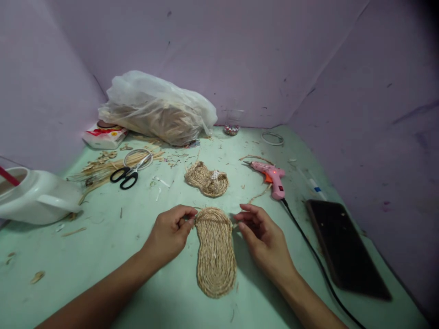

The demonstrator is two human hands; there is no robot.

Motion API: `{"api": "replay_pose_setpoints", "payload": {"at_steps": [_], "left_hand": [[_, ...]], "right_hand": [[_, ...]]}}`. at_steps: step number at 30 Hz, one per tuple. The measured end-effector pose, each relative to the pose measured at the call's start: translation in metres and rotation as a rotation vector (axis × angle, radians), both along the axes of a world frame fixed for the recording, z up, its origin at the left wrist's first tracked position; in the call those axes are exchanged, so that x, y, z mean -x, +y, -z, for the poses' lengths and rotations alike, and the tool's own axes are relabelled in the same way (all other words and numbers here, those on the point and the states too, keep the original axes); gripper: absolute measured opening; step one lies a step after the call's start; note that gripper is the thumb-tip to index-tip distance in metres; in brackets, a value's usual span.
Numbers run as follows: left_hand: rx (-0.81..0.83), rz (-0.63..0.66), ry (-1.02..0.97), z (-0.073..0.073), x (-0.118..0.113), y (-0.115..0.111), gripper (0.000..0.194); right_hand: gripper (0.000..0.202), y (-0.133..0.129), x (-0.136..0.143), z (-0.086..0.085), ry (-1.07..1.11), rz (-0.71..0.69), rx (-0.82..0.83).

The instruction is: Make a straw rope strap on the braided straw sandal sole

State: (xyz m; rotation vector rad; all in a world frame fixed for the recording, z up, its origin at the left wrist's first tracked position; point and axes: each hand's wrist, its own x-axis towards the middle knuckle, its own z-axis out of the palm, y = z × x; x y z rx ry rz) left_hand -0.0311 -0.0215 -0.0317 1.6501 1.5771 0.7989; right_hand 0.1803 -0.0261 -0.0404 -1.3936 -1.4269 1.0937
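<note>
A slipper-shaped sole of coiled straw cord (pixel 216 256) lies flat on the table between my hands, a band crossing its far end. My left hand (pixel 171 230) pinches at its upper left edge, where a thin strand sticks out. Beside the upper right edge is my right hand (pixel 264 237), its fingers curved and apart, the thumb tip close to a short pale end of cord. Just beyond the sole sits a smaller straw slipper (pixel 206 179) with a cluster of white beads on its band.
A pink glue gun (pixel 274 176) lies at right, its black cable running toward me past a dark phone (pixel 346 249). Scissors (pixel 127 176) and straw strips (pixel 103 168) are at left, near a white watering can (pixel 41 196). Behind stand a plastic bag (pixel 157 109) and a bead cup (pixel 232 130).
</note>
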Motion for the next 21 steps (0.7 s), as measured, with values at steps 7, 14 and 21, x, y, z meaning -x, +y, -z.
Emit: {"api": "replay_pose_setpoints", "payload": {"at_steps": [7,14,21], "left_hand": [[-0.038,0.016,0.057,0.0016,0.0003,-0.0009,0.016],[-0.118,0.083,0.099,0.0027,0.0014,-0.0007,0.016],[-0.257,0.135,0.056,0.0062,0.0006,0.0005,0.018]], "right_hand": [[0.032,-0.0021,0.0048,0.0015,-0.125,-0.080,-0.011],[0.029,-0.0017,0.0063,-0.0001,-0.091,-0.061,-0.006],[0.021,-0.0004,0.0088,-0.0011,-0.130,-0.137,-0.102]]}}
